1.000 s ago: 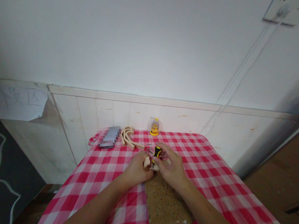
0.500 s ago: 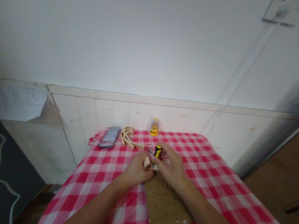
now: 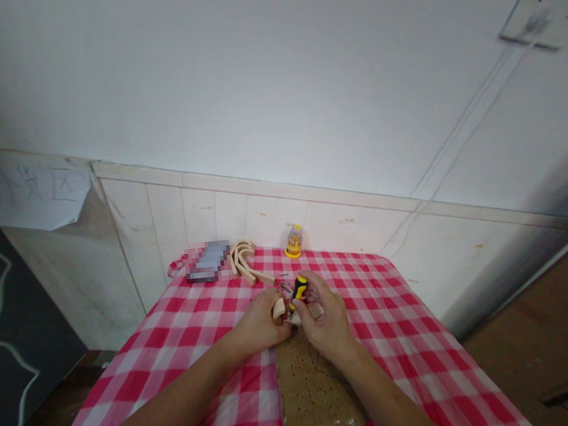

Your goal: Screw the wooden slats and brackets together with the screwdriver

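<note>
In the head view my right hand (image 3: 327, 319) grips a black and yellow screwdriver (image 3: 299, 290), its handle tilted up and its tip down by a pale wooden piece. My left hand (image 3: 262, 322) is closed around that light curved wooden piece (image 3: 278, 308), part of which shows between the fingers. Both hands rest over the far end of a brown cardboard sheet (image 3: 319, 397) dotted with small holes. Just beyond the hands lie several small metal pieces (image 3: 284, 286), likely screws, too small to make out well. The screwdriver's tip is mostly hidden.
Several curved wooden strips (image 3: 243, 264) lie at the back left beside a pixelated flat device (image 3: 208, 260). A clear and yellow bit container (image 3: 293, 241) stands near the wall. A red and white checked cloth (image 3: 221, 393) covers the table. A wall socket (image 3: 536, 18) is at upper right.
The right hand's fingers have shifted slightly around the screwdriver handle. The left hand and the wooden piece keep their place.
</note>
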